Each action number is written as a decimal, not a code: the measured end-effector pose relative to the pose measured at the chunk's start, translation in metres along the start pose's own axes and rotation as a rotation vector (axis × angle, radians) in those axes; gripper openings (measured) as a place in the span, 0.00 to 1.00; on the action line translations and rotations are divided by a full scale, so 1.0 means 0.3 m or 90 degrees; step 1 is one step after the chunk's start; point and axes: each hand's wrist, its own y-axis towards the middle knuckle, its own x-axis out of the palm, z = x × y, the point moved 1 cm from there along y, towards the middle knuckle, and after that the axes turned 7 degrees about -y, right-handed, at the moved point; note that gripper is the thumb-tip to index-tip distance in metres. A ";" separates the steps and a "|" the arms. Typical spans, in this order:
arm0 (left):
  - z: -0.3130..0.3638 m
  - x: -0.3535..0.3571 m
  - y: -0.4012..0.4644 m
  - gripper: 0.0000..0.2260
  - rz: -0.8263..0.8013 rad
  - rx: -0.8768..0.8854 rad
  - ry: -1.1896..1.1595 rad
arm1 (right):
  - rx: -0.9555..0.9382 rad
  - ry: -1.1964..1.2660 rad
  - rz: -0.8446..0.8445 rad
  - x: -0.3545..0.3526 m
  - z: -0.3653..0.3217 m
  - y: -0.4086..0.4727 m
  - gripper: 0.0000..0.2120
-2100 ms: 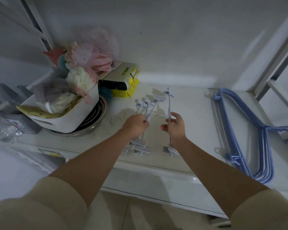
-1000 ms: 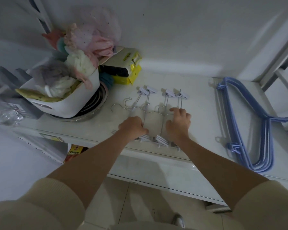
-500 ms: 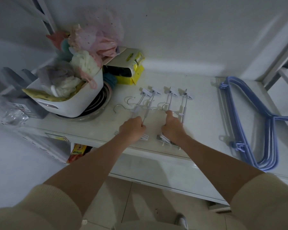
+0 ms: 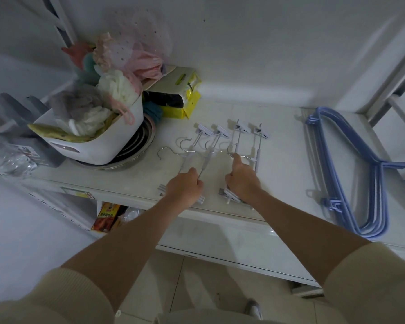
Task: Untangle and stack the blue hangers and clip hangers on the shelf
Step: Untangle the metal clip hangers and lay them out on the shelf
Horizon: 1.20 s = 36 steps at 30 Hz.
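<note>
Several white clip hangers [image 4: 222, 146] with metal hooks lie side by side in the middle of the white shelf [image 4: 283, 164]. My left hand [image 4: 186, 189] grips the near rods of the left clip hangers. My right hand [image 4: 241, 181] holds the right clip hangers, its index finger stretched forward onto a hook. A neat stack of blue hangers [image 4: 351, 174] lies flat at the right end of the shelf, apart from both hands.
A white basket [image 4: 98, 141] stuffed with fabric and mesh sponges sits in a metal basin [image 4: 136, 155] at the left. A yellow and black package [image 4: 180, 99] leans behind it against the wall. A plastic bag [image 4: 7, 155] lies far left. Floor tiles show below the shelf edge.
The clip hangers, held up off the shelf two seconds ago, now lie flat in a row. Both hands have slid back toward the near edge, still on the hangers.
</note>
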 end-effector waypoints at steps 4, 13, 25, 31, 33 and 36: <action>-0.006 0.018 0.013 0.11 -0.007 -0.008 -0.015 | 0.003 -0.027 -0.018 0.009 0.027 -0.006 0.29; 0.015 0.009 0.041 0.14 0.035 -0.012 -0.051 | 0.060 0.065 0.036 -0.001 0.050 0.012 0.26; 0.060 -0.034 0.066 0.07 0.105 0.082 -0.164 | 0.028 0.095 0.140 -0.085 -0.032 0.046 0.21; 0.036 -0.045 0.069 0.06 0.095 0.161 -0.166 | 0.148 0.610 -0.038 -0.159 -0.171 0.125 0.16; 0.019 -0.061 0.095 0.07 0.130 0.185 -0.169 | 0.105 0.641 -0.017 -0.170 -0.175 0.130 0.18; 0.012 -0.095 0.135 0.06 0.178 0.167 -0.145 | 0.047 0.689 -0.013 -0.194 -0.188 0.133 0.15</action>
